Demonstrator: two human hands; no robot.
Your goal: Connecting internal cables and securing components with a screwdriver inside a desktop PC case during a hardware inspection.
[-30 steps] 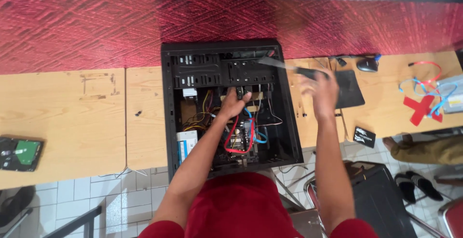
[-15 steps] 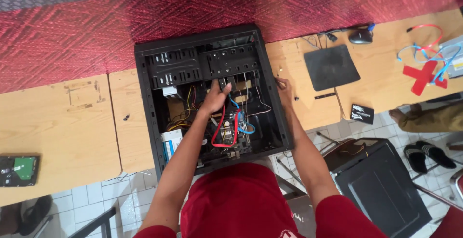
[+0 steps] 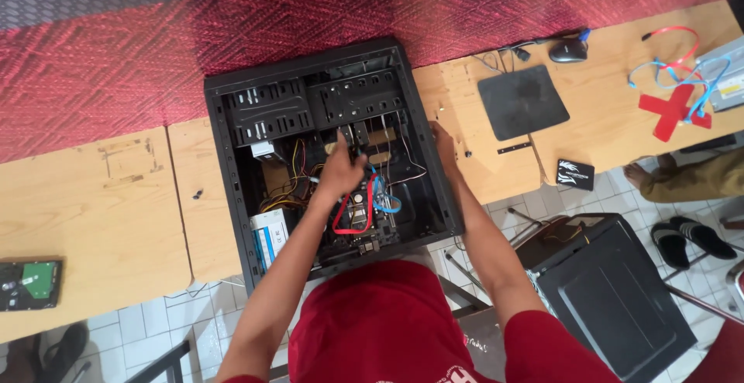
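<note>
Right hand (image 3: 443, 139) now steadies case (image 3: 232, 166); left hand (image 3: 341, 172) inside.

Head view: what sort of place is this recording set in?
Probably a computer repair class or workshop. An open desktop PC case lies on wooden desks, the left hand among its cables, with a loose hard drive and a removed side panel nearby.

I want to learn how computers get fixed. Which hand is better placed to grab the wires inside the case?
The left hand. It is already inside the open computer case, right among the wires. The right hand rests outside on the case's edge, probably steadying it.
</note>
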